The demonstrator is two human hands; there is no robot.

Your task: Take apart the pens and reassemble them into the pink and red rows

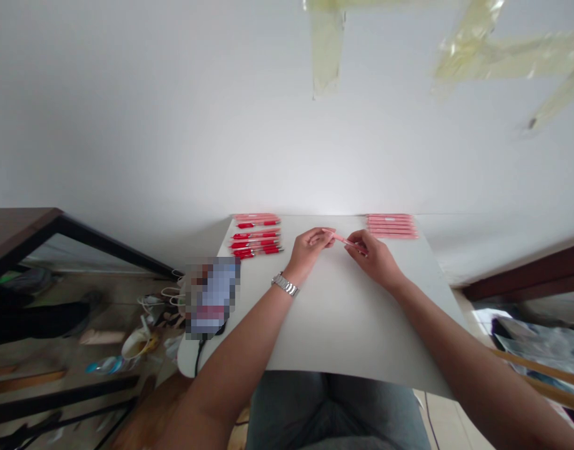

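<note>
Over the middle of the table, a slim pink pen [339,238] stretches between my two hands. My left hand [313,245], with a metal watch at the wrist, pinches its left end. The fingers of my right hand [368,253] are closed on the other end and hide part of it. To the left, red pens [258,244] lie in a loose stack with pink ones among them. A neat row of pink pens [392,226] lies at the back right, beyond my right hand.
The white table [343,331] meets the wall at its back edge. At its left edge a blurred-out phone-like device [214,297] has a black cable [199,356]. A dark-framed cabinet [57,219] stands left, and clutter such as a white cup [135,344] lies below.
</note>
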